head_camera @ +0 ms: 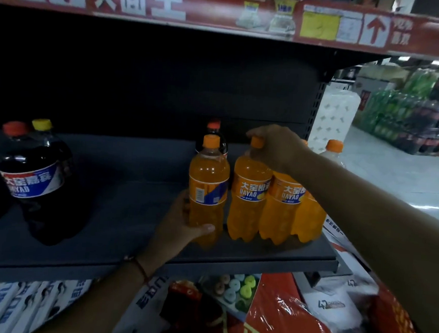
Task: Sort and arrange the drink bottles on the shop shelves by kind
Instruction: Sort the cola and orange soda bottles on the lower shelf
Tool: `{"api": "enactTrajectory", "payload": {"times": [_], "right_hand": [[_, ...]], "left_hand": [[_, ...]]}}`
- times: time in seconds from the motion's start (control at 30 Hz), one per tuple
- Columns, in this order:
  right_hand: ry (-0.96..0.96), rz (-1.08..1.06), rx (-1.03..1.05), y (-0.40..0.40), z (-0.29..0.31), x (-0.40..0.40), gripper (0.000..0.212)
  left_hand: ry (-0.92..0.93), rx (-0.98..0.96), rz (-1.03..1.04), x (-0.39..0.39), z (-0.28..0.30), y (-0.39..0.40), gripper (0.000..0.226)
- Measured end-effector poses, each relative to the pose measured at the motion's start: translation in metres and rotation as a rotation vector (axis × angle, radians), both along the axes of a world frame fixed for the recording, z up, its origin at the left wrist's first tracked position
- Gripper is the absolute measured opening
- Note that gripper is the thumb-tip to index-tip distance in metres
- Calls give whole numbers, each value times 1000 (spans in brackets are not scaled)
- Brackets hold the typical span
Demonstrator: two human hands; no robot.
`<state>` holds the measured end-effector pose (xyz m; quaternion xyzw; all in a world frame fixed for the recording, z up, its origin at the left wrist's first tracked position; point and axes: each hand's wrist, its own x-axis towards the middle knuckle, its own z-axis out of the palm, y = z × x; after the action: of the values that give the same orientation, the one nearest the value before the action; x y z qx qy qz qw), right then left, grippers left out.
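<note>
On the dark grey shelf stand several orange soda bottles. My left hand grips the lower body of the leftmost orange bottle, whose label faces away. My right hand holds the neck and cap of the orange bottle beside it. Two more orange bottles stand to the right, partly hidden by my right arm. A dark cola bottle with a red cap stands behind the leftmost orange one. At the shelf's left stand two dark cola bottles, one red-capped, one yellow-capped.
A pale bottle with an orange cap sits at the shelf's right end. A red-signed shelf overhangs above. Boxes and red packaged goods fill the shelf below. Stacked drink packs stand across the aisle floor at right.
</note>
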<state>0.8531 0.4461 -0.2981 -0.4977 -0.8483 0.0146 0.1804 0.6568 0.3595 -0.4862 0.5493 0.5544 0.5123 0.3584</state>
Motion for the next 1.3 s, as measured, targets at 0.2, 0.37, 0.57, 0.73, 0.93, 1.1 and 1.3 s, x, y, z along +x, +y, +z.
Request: {"api": "enactTrajectory", "payload": {"times": [0.2, 0.37, 0.57, 0.73, 0.93, 1.1, 1.3], "right_hand": [[72, 0, -43, -5, -4, 3, 59], [109, -21, -72, -13, -1, 1, 59], [121, -69, -51, -18, -11, -3, 60], [187, -108, -14, -21, -19, -6, 58], [208, -73, -39, -17, -21, 2, 61], [270, -100, -25, -17, -24, 3, 60], [274, -116, 15, -19, -29, 2, 60]], "left_hand": [[149, -160, -288, -20, 21, -1, 60], [216, 23, -88, 2, 4, 6, 70], [17, -142, -258, -20, 7, 15, 85], [108, -24, -156, 6, 12, 14, 67], [-13, -92, -69, -5, 4, 11, 65], [-9, -152, -225, -10, 13, 11, 57], [4, -112, -199, -7, 3, 16, 60]]}}
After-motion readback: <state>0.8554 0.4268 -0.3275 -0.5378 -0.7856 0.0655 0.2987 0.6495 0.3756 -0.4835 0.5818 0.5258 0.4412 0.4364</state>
